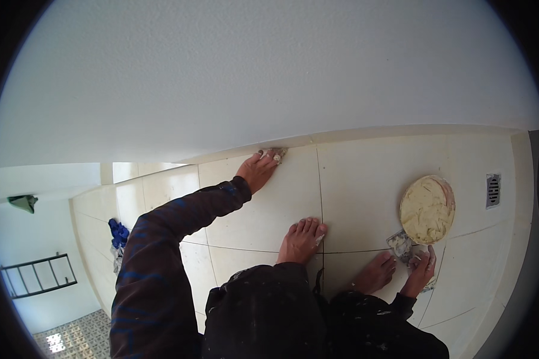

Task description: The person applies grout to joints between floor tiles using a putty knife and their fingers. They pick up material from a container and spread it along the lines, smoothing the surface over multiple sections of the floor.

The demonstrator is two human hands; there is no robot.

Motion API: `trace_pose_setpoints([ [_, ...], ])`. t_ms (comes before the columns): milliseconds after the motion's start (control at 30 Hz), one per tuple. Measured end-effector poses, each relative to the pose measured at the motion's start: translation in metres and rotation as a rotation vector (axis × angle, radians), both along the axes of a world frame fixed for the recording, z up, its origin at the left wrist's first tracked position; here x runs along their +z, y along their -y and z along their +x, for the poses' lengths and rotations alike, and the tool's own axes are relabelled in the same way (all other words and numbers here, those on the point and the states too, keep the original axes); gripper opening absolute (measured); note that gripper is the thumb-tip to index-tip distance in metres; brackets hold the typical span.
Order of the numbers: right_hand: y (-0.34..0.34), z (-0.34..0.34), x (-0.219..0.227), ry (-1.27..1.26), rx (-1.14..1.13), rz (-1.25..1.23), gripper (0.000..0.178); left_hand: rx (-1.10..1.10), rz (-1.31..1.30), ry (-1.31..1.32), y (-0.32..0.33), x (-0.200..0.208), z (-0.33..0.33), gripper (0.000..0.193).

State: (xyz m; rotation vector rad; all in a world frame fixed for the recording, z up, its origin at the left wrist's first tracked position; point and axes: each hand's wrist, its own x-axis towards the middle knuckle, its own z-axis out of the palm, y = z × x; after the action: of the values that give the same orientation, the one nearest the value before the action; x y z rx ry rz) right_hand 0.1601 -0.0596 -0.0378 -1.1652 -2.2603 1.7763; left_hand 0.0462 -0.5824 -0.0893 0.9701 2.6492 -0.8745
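A white plastered wall (pixel 251 78) fills the upper part of the view, and below it a floor of large pale tiles (pixel 365 173) is laid out with thin dark joints. The person is seen crouching barefoot, one foot (pixel 302 239) placed on a tile beside a joint and the other foot (pixel 374 274) just to its right. A round shallow pan of cream-coloured filler paste (pixel 427 208) is set on the tiles to the right, near a small metal floor drain (pixel 493 190). A crumpled blue cloth (pixel 118 233) is left on the tiles far to the left.

The left hand (pixel 259 169) is stretched out to the line where floor meets wall, and its fingers are closed on a small paste-smeared scraper or pad (pixel 276 154), pressed into that seam; its exact kind cannot be told. The right hand (pixel 422 269) is lowered just below the pan and is wrapped around a smeared flat tool (pixel 401 245), whose blade lies touching the tile beside the pan.

The step in hand is judged to be the filling of the joint along the wall's foot, with the paste kept within reach on the right. For the next move, an even pressure along the seam would be called for, and fresh paste would have to be brought over from the pan once the pad runs dry.
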Motion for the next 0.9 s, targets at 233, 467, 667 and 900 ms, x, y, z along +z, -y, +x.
trace_pose_setpoints([
  [233,0.005,-0.005,-0.003,-0.005,0.002,-0.036,0.043,0.166,-0.282,0.047,0.121,0.001,0.067,0.041],
  [467,0.002,-0.003,-0.006,-0.001,-0.001,-0.043,0.044,0.528,-0.451,-0.082,0.164,0.018,0.111,0.038],
  [667,-0.002,0.002,-0.006,-0.020,-0.025,-0.033,0.044,1.580,0.764,-0.187,0.124,-0.010,0.115,0.063],
  [900,-0.010,-0.001,-0.019,0.029,0.024,-0.008,0.045,1.939,1.699,-0.500,0.125,-0.062,0.079,0.062],
])
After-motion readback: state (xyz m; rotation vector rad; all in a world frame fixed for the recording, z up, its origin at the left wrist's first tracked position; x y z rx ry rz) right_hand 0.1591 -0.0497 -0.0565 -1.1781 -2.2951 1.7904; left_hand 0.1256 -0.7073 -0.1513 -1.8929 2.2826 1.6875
